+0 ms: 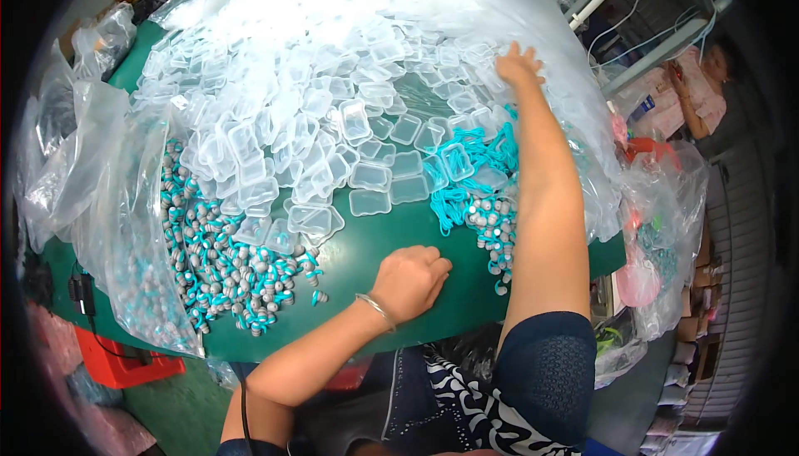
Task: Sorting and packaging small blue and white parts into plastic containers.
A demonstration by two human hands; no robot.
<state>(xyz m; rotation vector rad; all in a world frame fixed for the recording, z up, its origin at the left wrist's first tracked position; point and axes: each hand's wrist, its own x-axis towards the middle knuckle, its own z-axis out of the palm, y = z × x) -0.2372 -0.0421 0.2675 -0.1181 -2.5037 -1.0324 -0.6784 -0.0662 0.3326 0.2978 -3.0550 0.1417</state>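
Observation:
My left hand [412, 284] rests as a closed fist on the green table [374, 244] near its front edge, a bracelet on the wrist. Whatever the fist may hold is hidden. My right hand [518, 65] is stretched far out, fingers spread, over the right side of a heap of small clear plastic boxes [354, 119]. Beneath and beside my right forearm lie turquoise cords [470, 156] in a tangle. Nearer to me is a small pile of grey-and-white plugs [493, 227]. A bigger pile of grey-and-turquoise earplugs [241, 277] spreads to the left of my fist.
Clear plastic sheeting [108, 206] drapes over the left side, and more sheeting [574, 90] lines the right. A red stool [125, 360] stands below the table at left. Beyond the metal frame [666, 52] at right, another person [687, 94] sits. Clear bags [657, 240] hang beside the table.

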